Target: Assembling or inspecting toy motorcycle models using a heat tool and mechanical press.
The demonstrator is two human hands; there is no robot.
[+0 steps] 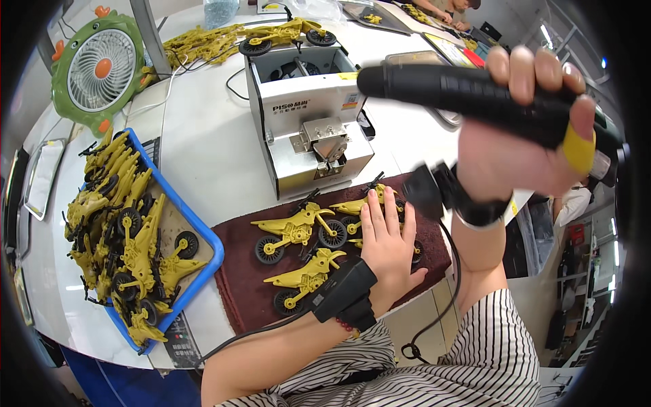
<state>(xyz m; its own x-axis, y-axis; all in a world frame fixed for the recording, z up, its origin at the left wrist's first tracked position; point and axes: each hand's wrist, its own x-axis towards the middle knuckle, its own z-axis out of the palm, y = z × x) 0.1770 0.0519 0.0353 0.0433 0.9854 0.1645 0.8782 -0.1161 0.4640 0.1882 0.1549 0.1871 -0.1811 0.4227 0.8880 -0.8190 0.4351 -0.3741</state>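
My right hand is raised at the right, wrapped round a black electric screwdriver, both smeared by motion. A yellow band covers part of its thumb. My left hand lies flat with fingers spread over yellow toy motorcycles, partly hiding them. One toy motorcycle with black wheels lies just left of the fingers, and another toy motorcycle lies nearer to me. They rest on a dark red towel. Black straps with small devices sit on both wrists.
A white screw-feeding machine stands behind the towel, a toy motorcycle on top. A blue tray heaped with toy motorcycles is at left. A green fan stands far left. Yellow parts lie behind; another person works far back.
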